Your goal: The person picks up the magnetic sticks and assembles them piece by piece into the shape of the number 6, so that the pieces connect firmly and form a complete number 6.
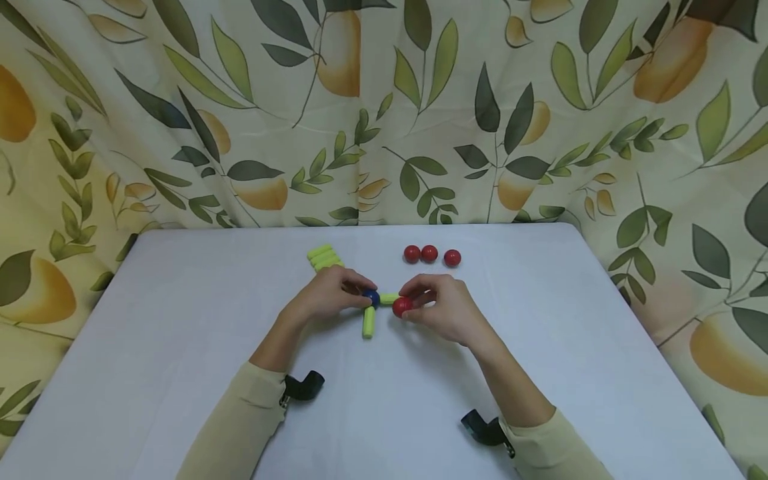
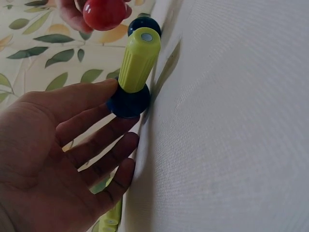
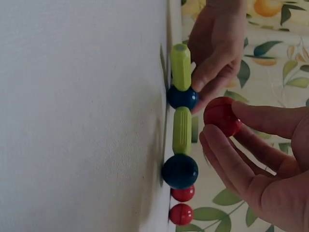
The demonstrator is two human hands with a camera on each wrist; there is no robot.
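Note:
My left hand point(image 1: 327, 293) pinches a blue ball point(image 1: 372, 298) between thumb and fingers, low at the tabletop. One yellow-green ribbed rod point(image 1: 369, 324) runs from this ball toward the front, a pale disc showing on its free end in the left wrist view. Another rod point(image 3: 182, 130) joins it to a second blue ball point(image 3: 180, 171), which my right hand and its ball hide in the head view. My right hand point(image 1: 443, 307) holds a red ball point(image 3: 222, 116) with its fingertips, raised off the table and apart from the joined pieces.
Three red balls point(image 1: 429, 253) lie toward the back of the white table point(image 1: 198, 347). Several more yellow-green rods point(image 1: 324, 256) lie side by side behind my left hand. A leaf-and-fruit patterned cloth point(image 1: 420, 133) hangs behind the table.

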